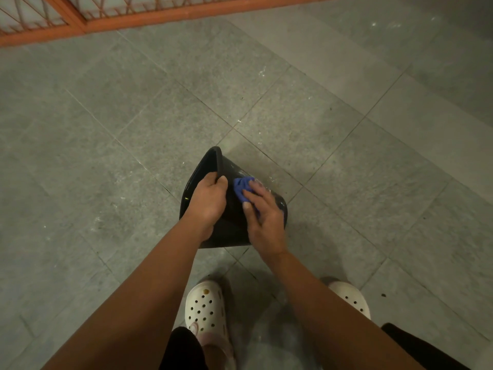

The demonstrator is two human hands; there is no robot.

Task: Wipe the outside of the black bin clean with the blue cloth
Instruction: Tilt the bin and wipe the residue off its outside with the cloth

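Black bin [229,222] lies tipped over on its side, glossy dark plastic with pale smears on its outer wall, thick rounded rim and open mouth facing left, base toward the right. Blue cloth [242,187] is bunched into a small wad, pressed flat against the bin's upturned outer wall, just right of the rim and touching the wall, partly hidden from view.
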